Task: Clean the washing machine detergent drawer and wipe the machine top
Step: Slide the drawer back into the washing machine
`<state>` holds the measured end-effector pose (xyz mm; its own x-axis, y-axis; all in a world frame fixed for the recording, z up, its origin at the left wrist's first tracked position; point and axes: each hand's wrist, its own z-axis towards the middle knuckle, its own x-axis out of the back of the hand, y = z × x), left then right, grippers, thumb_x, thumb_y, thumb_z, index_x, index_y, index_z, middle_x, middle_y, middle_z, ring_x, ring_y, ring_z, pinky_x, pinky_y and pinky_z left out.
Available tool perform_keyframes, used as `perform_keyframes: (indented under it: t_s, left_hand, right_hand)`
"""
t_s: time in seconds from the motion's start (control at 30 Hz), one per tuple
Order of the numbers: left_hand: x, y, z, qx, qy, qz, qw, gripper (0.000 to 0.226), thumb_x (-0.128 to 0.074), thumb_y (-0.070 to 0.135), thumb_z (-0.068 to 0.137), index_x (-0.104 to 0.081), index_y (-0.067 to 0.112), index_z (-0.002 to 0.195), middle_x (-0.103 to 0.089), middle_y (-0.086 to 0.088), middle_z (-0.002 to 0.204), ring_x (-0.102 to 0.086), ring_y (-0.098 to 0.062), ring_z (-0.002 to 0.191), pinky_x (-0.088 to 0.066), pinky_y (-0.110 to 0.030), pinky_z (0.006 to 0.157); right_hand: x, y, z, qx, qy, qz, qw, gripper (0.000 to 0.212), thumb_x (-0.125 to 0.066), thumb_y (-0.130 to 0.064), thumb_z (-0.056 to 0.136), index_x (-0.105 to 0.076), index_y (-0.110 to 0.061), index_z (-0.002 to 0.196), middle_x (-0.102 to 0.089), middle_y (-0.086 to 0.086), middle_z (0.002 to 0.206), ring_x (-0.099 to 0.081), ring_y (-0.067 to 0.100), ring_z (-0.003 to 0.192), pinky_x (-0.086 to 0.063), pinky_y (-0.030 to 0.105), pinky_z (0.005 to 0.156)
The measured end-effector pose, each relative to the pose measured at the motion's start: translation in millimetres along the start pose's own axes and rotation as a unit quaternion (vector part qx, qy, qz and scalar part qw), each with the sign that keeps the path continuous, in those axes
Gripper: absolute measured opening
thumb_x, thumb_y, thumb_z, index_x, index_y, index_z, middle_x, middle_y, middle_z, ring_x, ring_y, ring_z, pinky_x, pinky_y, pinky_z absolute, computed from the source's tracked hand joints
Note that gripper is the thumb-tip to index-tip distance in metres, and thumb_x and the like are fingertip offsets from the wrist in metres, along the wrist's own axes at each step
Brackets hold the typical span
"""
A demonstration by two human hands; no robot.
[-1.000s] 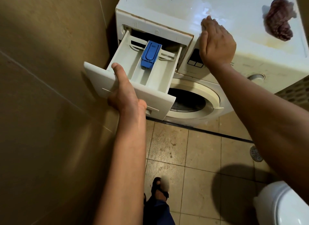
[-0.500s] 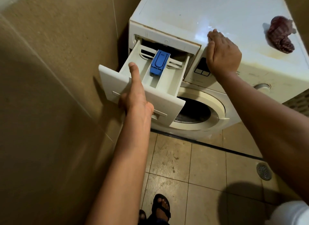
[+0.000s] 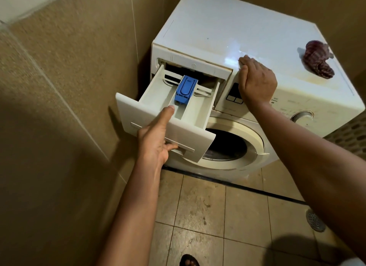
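The white detergent drawer point(image 3: 158, 99) stands pulled far out of the white washing machine point(image 3: 247, 34). A blue insert point(image 3: 186, 89) sits in its middle compartment. My left hand point(image 3: 156, 137) grips the drawer's front panel, thumb over the top edge and fingers curled into the handle recess below. My right hand point(image 3: 255, 81) presses flat on the machine's front top edge, beside the drawer slot. A crumpled dark red cloth point(image 3: 317, 59) lies on the machine top at the far right.
A tan tiled wall point(image 3: 59, 107) runs close along the left of the machine. The round door opening point(image 3: 225, 147) sits under the drawer. Beige floor tiles lie below, with a drain point(image 3: 315, 220) at the right. A sandalled foot point(image 3: 189, 260) shows at the bottom edge.
The drawer has slid a little further out under my left hand. My right hand has stayed on the machine's front edge. The view has shifted back and left, so the machine sits lower right.
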<state>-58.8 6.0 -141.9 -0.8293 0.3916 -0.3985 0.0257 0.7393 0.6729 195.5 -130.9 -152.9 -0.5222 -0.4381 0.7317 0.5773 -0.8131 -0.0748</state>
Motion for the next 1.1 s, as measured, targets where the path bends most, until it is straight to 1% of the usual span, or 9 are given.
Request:
perform_keyframes:
  t_s: [0.07,0.1,0.3,0.4,0.47,0.67,0.87,1.03,1.1]
  left_hand:
    - [-0.1,-1.0,2.1,-0.010,0.005,-0.003,1.000,0.025,-0.079,0.023,0.077,-0.056,0.021,0.085,-0.063,-0.001,0.096,-0.059,-0.020,0.091,-0.051,-0.062,0.085]
    - [-0.4,-1.3,3.5,-0.016,0.004,-0.003,1.000,0.025,-0.080,0.023,0.076,-0.056,0.021,0.085,-0.064,-0.002,0.096,-0.060,-0.019,0.090,-0.051,-0.063,0.084]
    - [-1.6,-5.4,2.0,-0.033,-0.007,-0.016,0.999,0.021,-0.078,0.021,0.078,-0.057,0.022,0.084,-0.064,-0.002,0.096,-0.061,-0.019,0.092,-0.051,-0.063,0.084]
    - [-1.5,-6.4,0.0,-0.024,-0.017,-0.025,0.999,0.017,-0.076,0.023,0.080,-0.059,0.023,0.084,-0.063,-0.003,0.100,-0.061,-0.025,0.100,-0.053,-0.060,0.082]
    - [-1.8,-6.0,-1.4,-0.021,-0.024,-0.030,0.999,0.016,-0.075,0.024,0.080,-0.059,0.024,0.084,-0.063,-0.003,0.102,-0.060,-0.026,0.101,-0.053,-0.060,0.080]
    - [-1.4,-5.1,-1.7,-0.029,-0.020,-0.035,0.999,0.020,-0.077,0.023,0.079,-0.057,0.024,0.083,-0.063,-0.003,0.098,-0.060,-0.028,0.103,-0.051,-0.064,0.085]
    - [-0.5,-9.8,-0.3,-0.037,0.002,-0.027,0.999,0.027,-0.080,0.023,0.076,-0.054,0.023,0.086,-0.064,-0.001,0.097,-0.062,-0.023,0.096,-0.051,-0.063,0.085]
    - [0.4,-11.1,2.0,-0.033,0.005,-0.027,0.999,0.031,-0.081,0.024,0.074,-0.056,0.023,0.092,-0.065,-0.004,0.103,-0.063,-0.025,0.101,-0.052,-0.063,0.083]
    - [-0.2,-12.0,2.5,-0.032,0.009,-0.032,0.999,0.031,-0.081,0.024,0.074,-0.056,0.024,0.092,-0.065,-0.003,0.102,-0.063,-0.024,0.099,-0.053,-0.061,0.083]
  right_hand:
    - [-1.9,1.9,-0.5,0.003,0.001,-0.001,1.000,0.041,-0.027,-0.030,0.098,-0.063,-0.022,0.117,-0.067,-0.005,0.116,-0.063,0.017,0.104,-0.045,0.032,0.080]
    - [-3.2,2.8,-0.6,0.005,0.005,-0.002,1.000,0.040,-0.028,-0.030,0.098,-0.063,-0.022,0.117,-0.067,-0.006,0.116,-0.063,0.017,0.104,-0.045,0.032,0.080]
    - [-3.3,1.7,-2.0,-0.001,0.002,0.001,1.000,0.041,-0.026,-0.031,0.098,-0.063,-0.023,0.116,-0.067,-0.007,0.116,-0.062,0.015,0.106,-0.044,0.031,0.080]
    - [-2.4,0.9,-1.7,-0.001,0.005,0.008,1.000,0.040,-0.028,-0.030,0.098,-0.063,-0.023,0.116,-0.067,-0.006,0.116,-0.063,0.016,0.106,-0.044,0.031,0.079]
    - [-3.1,1.4,-1.9,-0.002,0.004,0.010,1.000,0.040,-0.029,-0.030,0.098,-0.063,-0.023,0.117,-0.066,-0.007,0.119,-0.062,0.015,0.108,-0.045,0.031,0.081]
    - [-2.4,0.8,-1.6,-0.004,-0.005,0.011,1.000,0.041,-0.028,-0.030,0.098,-0.063,-0.023,0.118,-0.065,-0.008,0.121,-0.061,0.015,0.111,-0.044,0.031,0.081]
    - [-2.7,0.9,-1.6,0.000,-0.003,0.014,1.000,0.041,-0.028,-0.030,0.099,-0.064,-0.022,0.119,-0.066,-0.006,0.121,-0.061,0.016,0.112,-0.045,0.032,0.083]
    - [-2.9,1.7,-0.3,0.000,-0.003,0.014,1.000,0.041,-0.028,-0.030,0.098,-0.063,-0.023,0.117,-0.066,-0.007,0.120,-0.061,0.015,0.111,-0.045,0.031,0.082]
    - [-2.5,1.7,0.0,0.000,-0.003,0.013,1.000,0.041,-0.028,-0.030,0.098,-0.063,-0.023,0.118,-0.066,-0.007,0.121,-0.061,0.015,0.111,-0.044,0.031,0.082]
